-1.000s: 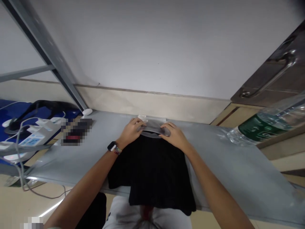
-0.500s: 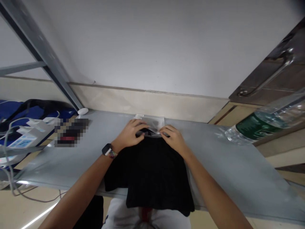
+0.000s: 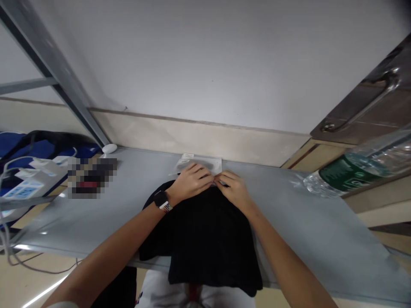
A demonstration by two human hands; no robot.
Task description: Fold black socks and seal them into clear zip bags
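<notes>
A black T-shirt (image 3: 208,239) lies spread on the grey tabletop, its lower part hanging over the near edge. Beyond its collar is a clear plastic bag (image 3: 210,163) with a white label, partly covered by my hands. My left hand (image 3: 194,182), wearing a watch on the wrist, is closed at the bag's near edge above the collar. Its fingertips meet those of my right hand (image 3: 233,188), which pinches the same edge. Just what part lies between the fingertips is mostly hidden.
A large water bottle (image 3: 349,173) with a green label lies at the right of the tabletop (image 3: 289,222). Power strips (image 3: 28,188) with cables are at the left, near a metal post (image 3: 73,98). A small white round object (image 3: 109,148) stands beside the post. A wall rises behind.
My left hand has moved right and turned over the bag's edge, bringing its fingertips to my right hand. The shirt's left shoulder now bulges farther up the table. My right hand has barely moved.
</notes>
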